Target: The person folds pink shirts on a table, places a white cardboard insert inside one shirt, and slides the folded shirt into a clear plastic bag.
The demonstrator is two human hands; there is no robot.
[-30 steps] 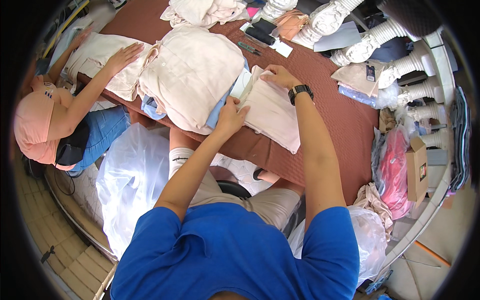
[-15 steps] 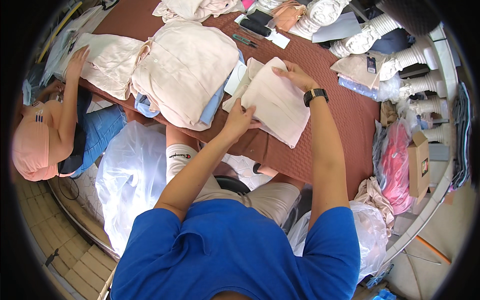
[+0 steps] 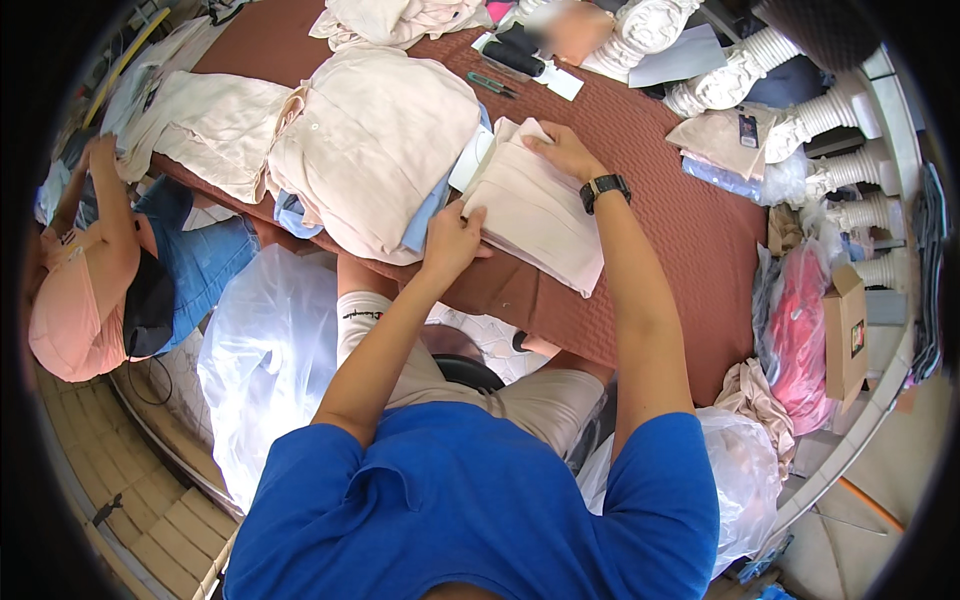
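Observation:
A folded cream garment (image 3: 535, 215) lies at the near side of the brown-covered table, flat and layered. My left hand (image 3: 455, 240) pinches its left edge, thumb on top and fingers curled partly out of sight. My right hand (image 3: 568, 155), with a dark watch on the wrist, grips the far edge, thumb above the cloth and fingertips partly hidden. Left of it rises a broad pile of cream garments (image 3: 385, 140), with light blue cloth (image 3: 425, 222) showing beneath. A white card (image 3: 470, 158) sits between the pile and the folded garment.
Thread snips (image 3: 492, 85) and black rolls (image 3: 513, 52) lie farther back on the brown table cover (image 3: 655, 190). White balusters (image 3: 840, 115) line the right, near packed garments (image 3: 728, 140) and a cardboard box (image 3: 846, 335). At the left, a co-worker (image 3: 95, 290) sits beside a clear plastic bag (image 3: 265, 360).
Both my hands have shifted a little left with the folded garment, which now lies more evenly layered. The co-worker's raised hand has moved down and left, away from the cream cloth.

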